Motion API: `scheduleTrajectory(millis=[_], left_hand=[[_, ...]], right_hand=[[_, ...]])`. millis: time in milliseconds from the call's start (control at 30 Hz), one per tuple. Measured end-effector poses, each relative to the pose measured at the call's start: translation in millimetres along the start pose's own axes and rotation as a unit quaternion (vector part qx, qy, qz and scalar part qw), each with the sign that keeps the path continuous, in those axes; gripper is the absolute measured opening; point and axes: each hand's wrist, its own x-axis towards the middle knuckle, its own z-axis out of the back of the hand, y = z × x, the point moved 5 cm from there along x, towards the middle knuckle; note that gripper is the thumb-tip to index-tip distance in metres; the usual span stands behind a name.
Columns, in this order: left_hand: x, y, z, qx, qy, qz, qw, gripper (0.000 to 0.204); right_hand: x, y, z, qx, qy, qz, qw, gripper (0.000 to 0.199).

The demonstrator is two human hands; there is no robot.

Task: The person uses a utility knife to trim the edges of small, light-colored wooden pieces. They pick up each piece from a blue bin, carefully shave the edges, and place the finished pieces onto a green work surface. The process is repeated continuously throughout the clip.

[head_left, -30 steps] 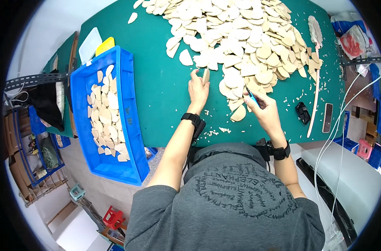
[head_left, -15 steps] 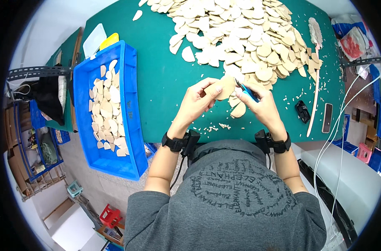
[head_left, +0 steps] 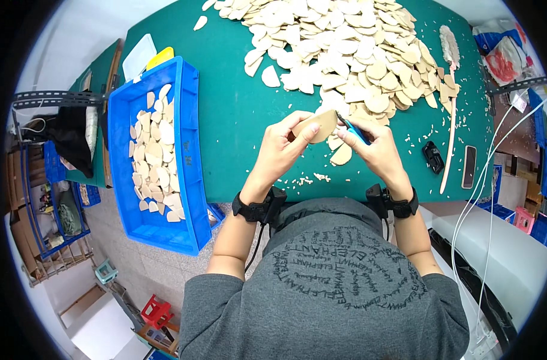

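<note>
My left hand [head_left: 283, 144] is closed on a flat beige rounded piece [head_left: 323, 127], its thumb on top. In my right hand [head_left: 378, 150] are blue-handled cutting pliers [head_left: 355, 130], their dark jaws at the right edge of that piece. Just below, another beige piece [head_left: 341, 155] lies on the green table [head_left: 231, 126], near small pale scraps [head_left: 321, 178]. Beyond my hands spreads a large pile of similar half-round pieces [head_left: 345, 54].
On the left a blue crate [head_left: 192, 180] holds many beige pieces. To the right lie a black gadget [head_left: 433, 158], a phone [head_left: 469, 168] and a long-handled brush [head_left: 451, 114]. White cables [head_left: 483, 174] hang at the right.
The piece in my left hand has tilted and now shows narrower. The pliers stay at its right edge, and both hands have hardly shifted.
</note>
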Motion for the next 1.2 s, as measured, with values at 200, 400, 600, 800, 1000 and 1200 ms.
scheduleTrajectory(millis=[200,400,600,800,1000,1200], left_hand=[[-4,-4,1,0.038,-0.006,-0.025,0.999,0.025],[-8,-3,8,0.033,0.002,0.008,0.999,0.025],[-14,7,21,-0.009,-0.013,0.040,0.999,0.025],[-18,12,31,-0.024,-0.034,0.048,0.998,0.026],[-17,10,36,0.019,-0.056,0.031,0.998,0.025],[-15,8,38,0.046,-0.060,0.018,0.997,0.025]], right_hand=[[-2,1,0,-0.008,0.015,-0.020,1.000,0.034],[0,2,-8,0.007,0.016,0.006,1.000,0.032],[6,1,-23,0.030,0.057,-0.024,0.998,0.032],[15,8,-32,0.009,0.113,-0.041,0.993,0.030],[22,-1,-38,0.037,0.131,-0.071,0.988,0.029],[23,-6,-41,0.020,0.112,-0.048,0.992,0.029]])
